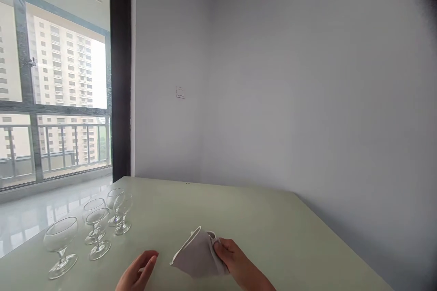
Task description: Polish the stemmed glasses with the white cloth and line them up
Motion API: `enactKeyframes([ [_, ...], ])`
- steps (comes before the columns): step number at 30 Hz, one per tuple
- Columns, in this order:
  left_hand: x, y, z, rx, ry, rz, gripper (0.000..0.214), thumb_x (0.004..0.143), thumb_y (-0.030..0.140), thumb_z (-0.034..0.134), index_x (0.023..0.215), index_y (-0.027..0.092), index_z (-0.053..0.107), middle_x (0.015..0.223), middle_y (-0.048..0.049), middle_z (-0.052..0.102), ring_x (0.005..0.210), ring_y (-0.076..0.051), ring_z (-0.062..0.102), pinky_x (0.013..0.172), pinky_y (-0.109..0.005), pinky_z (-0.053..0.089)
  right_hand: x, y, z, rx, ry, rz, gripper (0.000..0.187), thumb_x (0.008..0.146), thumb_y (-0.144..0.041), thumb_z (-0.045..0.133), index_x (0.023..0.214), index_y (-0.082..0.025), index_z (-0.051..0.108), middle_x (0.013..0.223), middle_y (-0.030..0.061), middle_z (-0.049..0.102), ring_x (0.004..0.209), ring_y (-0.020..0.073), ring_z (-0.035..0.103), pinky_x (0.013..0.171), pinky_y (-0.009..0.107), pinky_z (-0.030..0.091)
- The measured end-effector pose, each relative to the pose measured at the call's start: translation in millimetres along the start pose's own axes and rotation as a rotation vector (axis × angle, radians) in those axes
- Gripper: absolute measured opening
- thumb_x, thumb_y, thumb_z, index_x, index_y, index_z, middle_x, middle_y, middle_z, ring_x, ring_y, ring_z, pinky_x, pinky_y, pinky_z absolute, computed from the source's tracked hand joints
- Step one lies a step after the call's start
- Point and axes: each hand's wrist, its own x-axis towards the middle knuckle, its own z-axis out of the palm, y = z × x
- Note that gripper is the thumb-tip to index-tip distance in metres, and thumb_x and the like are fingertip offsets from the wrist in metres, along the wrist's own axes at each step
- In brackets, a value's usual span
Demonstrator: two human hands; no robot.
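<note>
A grey cloth (pixel 201 257) with pale edging is pinched between the thumb and fingers of my right hand (pixel 229 254). The cloth hangs folded and slanting over the table near its front, with one corner pointing left. My left hand (pixel 138 269) is just left of the cloth, apart from it, with its fingers loosely bent and nothing in them. Farther left, several clear stemmed glasses stand upright, among them a front glass (pixel 62 261), a middle glass (pixel 99 250) and a back glass (pixel 123 228). Neither hand touches them.
The pale green table (pixel 218 204) reaches back to a grey wall (pixel 273 77) with a switch plate (pixel 180 92). The glasses stand near the table's left edge. Beyond that side are a shiny floor (pixel 30 218) and a large window (pixel 68 72).
</note>
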Motion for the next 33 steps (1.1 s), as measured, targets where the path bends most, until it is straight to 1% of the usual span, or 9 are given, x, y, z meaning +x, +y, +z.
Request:
enactKeyframes([
  [3,-3,26,17.6,-0.156,-0.075,0.157,0.042,0.079,0.056,0.045,0.107,0.028,0.059,0.117,-0.0033,0.065,0.107,-0.024,0.06,0.087,-0.033,0.049,3,-5,4,0.091,0.048,-0.052,0.047,0.082,-0.061,0.05,0.073,-0.016,0.061,0.062,-0.0031,0.043,0.061,0.0113,0.04,0.06,0.024,0.032],
  [6,-5,44,43.4,-0.106,-0.083,0.392,0.058,0.069,0.042,0.064,0.124,0.03,0.05,0.127,-0.0056,0.059,0.114,-0.026,0.055,0.092,-0.037,0.047,3,3,5,0.23,0.176,-0.011,0.043,0.078,-0.059,0.058,0.085,-0.018,0.067,0.08,0.0029,0.061,0.083,0.0193,0.054,0.079,0.029,0.039],
  [11,-6,53,79.3,0.192,-0.325,0.61,0.014,0.078,0.027,0.055,0.077,0.027,0.069,0.07,-0.0028,0.068,0.075,-0.02,0.062,0.074,-0.032,0.048,3,13,-2,0.528,0.227,0.08,0.056,0.077,-0.067,0.049,0.099,-0.019,0.068,0.085,0.0082,0.069,0.087,0.0266,0.061,0.078,0.037,0.046],
  [16,8,56,89.3,-0.098,-0.042,0.3,0.021,0.078,0.044,0.057,0.083,0.024,0.062,0.084,-0.0043,0.066,0.081,-0.02,0.061,0.078,-0.031,0.046,0,-2,-10,0.878,0.193,0.293,0.064,0.076,-0.071,0.044,0.101,-0.017,0.068,0.078,0.011,0.071,0.082,0.0295,0.065,0.073,0.04,0.049],
  [19,22,63,97.7,-0.424,-0.212,0.114,0.042,0.066,0.055,0.067,0.091,0.022,0.059,0.091,-0.0053,0.066,0.086,-0.021,0.06,0.073,-0.029,0.045,-5,-10,-6,0.912,0.175,0.261,0.06,0.076,-0.068,0.05,0.101,-0.016,0.068,0.075,0.0102,0.071,0.078,0.0284,0.065,0.071,0.039,0.05],
  [24,31,72,111.2,-0.639,-0.348,0.059,0.048,0.053,0.06,0.073,0.062,0.02,0.049,0.052,0.0053,0.05,0.05,-0.01,0.044,0.049,-0.022,0.03,-6,-11,-1,0.867,0.152,0.162,0.055,0.07,-0.063,0.062,0.098,-0.015,0.069,0.07,0.0081,0.069,0.07,0.0256,0.064,0.067,0.036,0.048],
  [27,26,83,106.0,-0.675,-0.306,0.086,0.044,0.056,0.055,0.074,0.06,0.02,0.049,0.081,-0.0032,0.064,0.069,-0.015,0.054,0.058,-0.023,0.037,-6,-11,-2,0.83,0.217,0.141,0.052,0.07,-0.061,0.064,0.094,-0.015,0.07,0.07,0.0071,0.068,0.068,0.0233,0.062,0.065,0.034,0.047],
  [30,16,103,96.4,-0.76,-0.291,0.064,0.037,0.059,0.051,0.073,0.064,0.021,0.053,0.125,-0.0078,0.056,0.102,-0.025,0.054,0.075,-0.028,0.043,-8,-11,-2,0.769,0.255,0.106,0.046,0.074,-0.056,0.064,0.095,-0.015,0.069,0.071,0.0055,0.067,0.068,0.0209,0.06,0.064,0.031,0.045],
  [33,6,124,89.3,-0.789,-0.452,-0.027,0.033,0.062,0.05,0.072,0.068,0.02,0.059,0.098,-0.0061,0.066,0.082,-0.02,0.058,0.066,-0.026,0.041,-11,-6,0,0.703,0.207,0.056,0.044,0.075,-0.056,0.063,0.091,-0.015,0.069,0.071,0.0042,0.065,0.067,0.0183,0.056,0.062,0.029,0.043],
])
